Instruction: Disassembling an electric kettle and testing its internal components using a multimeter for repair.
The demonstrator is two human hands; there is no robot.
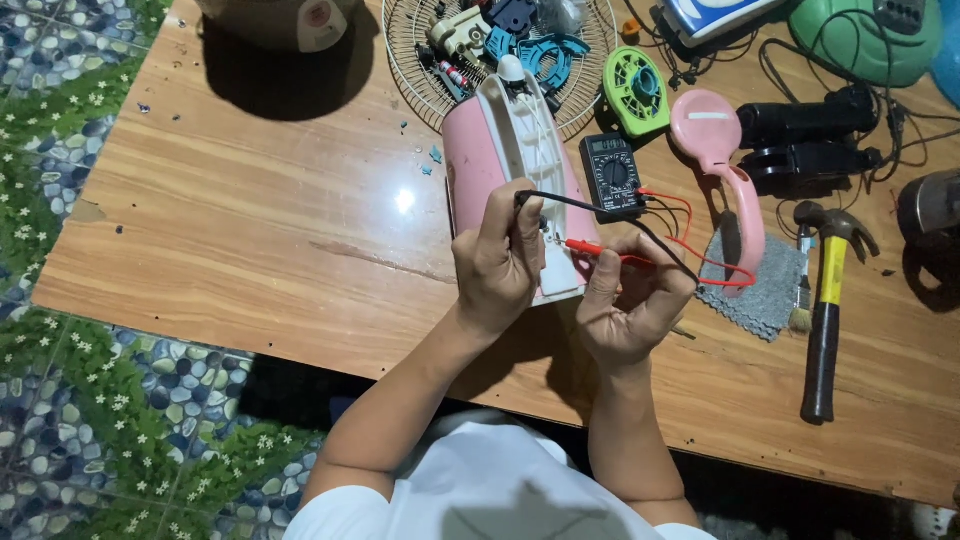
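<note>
1. Probing is what's going on, by the look of it: both hands are down on the pink and white appliance body (500,160) lying on its side in the middle of the desk (250,230), white underside facing up.
2. Left hand (500,262) has its grip closed round the black probe lead (560,201); the fingers cover the tip, so I can't tell the exact contact point. It sits right on the white plastic near the lower end.
3. Right hand (630,300) is pinching the red probe (590,247), tip pointed at the same patch of the base, just beside the left fingers.
4. Both wires run up to the small black multimeter (612,176), which rests against the appliance's right side. Display is too small to make out.
5. My read: this is the measuring step, mid-check. Next move probably calls for keeping both tips steady on their contacts and glancing up at the meter, since neither hand is free for the dial.
6. Other stuff around: pink handle piece (725,170) on a grey cloth (765,290), yellow-handled hammer (825,310) to the right, wire fan guard (420,60) full of loose parts at the top, green round part (637,90) beside it.
</note>
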